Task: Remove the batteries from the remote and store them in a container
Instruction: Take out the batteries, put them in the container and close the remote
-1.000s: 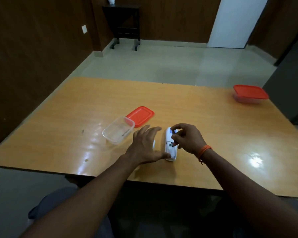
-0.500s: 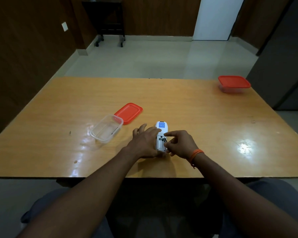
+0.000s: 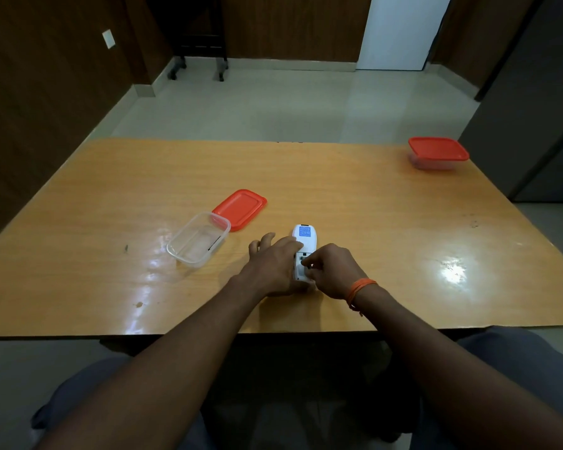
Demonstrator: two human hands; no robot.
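A white remote (image 3: 303, 238) lies face down on the wooden table (image 3: 371, 228), a blue label at its far end and its battery compartment open at the near end. My left hand (image 3: 270, 266) rests flat against the remote's left side, holding it down. My right hand (image 3: 330, 269) has its fingertips pinched inside the open compartment; whether they hold a battery is hidden. A clear plastic container (image 3: 198, 239) stands open to the left, with its red lid (image 3: 239, 209) lying just behind it.
A second container with a red lid on it (image 3: 437, 153) stands at the table's far right corner. The near table edge runs just below my wrists. A dark stand on wheels (image 3: 199, 37) is by the far wall.
The camera has tilted down and closer. My left hand has closed in against the remote's side, and my right fingertips have sunk into the battery compartment.
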